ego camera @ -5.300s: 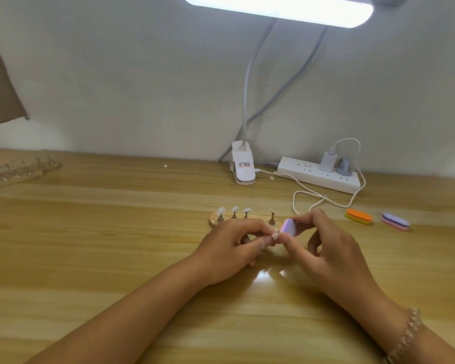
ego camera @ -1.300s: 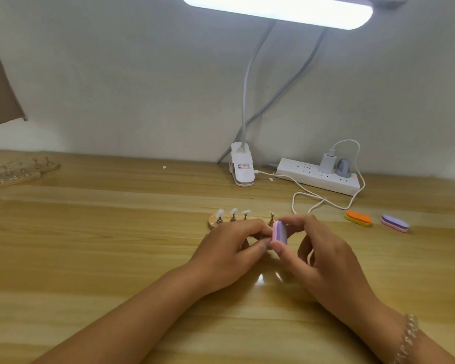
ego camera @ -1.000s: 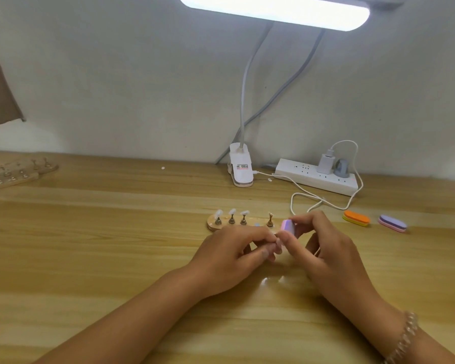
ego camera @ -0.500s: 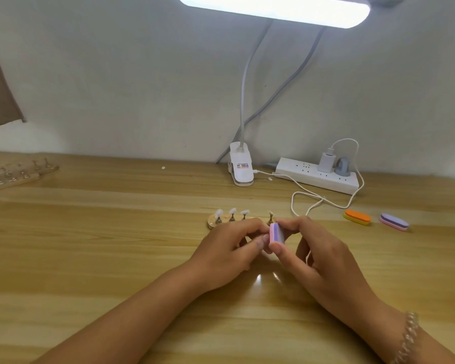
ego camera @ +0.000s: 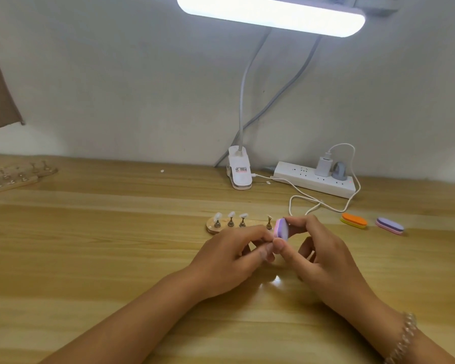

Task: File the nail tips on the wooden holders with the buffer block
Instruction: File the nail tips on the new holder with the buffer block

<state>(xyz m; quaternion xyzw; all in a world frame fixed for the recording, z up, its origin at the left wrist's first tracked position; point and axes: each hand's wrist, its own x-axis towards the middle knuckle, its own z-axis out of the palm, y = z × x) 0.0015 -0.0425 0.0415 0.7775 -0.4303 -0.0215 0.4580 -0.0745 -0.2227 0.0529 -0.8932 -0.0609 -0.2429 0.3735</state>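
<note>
Spare holders (ego camera: 16, 174): far to the left of the left fingers, flat on the table (ego camera: 90, 258) near the wall.
Wooden holder (ego camera: 211, 229): flat on the table just beyond the left fingers, which hide its right part.
Nail tips (ego camera: 231, 214): three pale tips upright on pegs, beyond the left knuckles. A fourth peg (ego camera: 269, 222) stands just left of the block; its top is too small to make out.
Left hand (ego camera: 229, 258): fingers curled, tips bunched with the thumb beside the block's lower end. Whether they pinch anything cannot be told.
Buffer block (ego camera: 281, 229): pink and purple, raised on end between the two sets of fingertips.
Right hand (ego camera: 326, 258): thumb at the block's lower end, forefinger at its top, pinching it. The other fingers are loosely curled below.
Power strip (ego camera: 313, 183): well beyond the right fingers, at the wall.
Orange file (ego camera: 353, 221), purple file (ego camera: 389, 225): right of the right fingers, slightly apart from each other.
</note>
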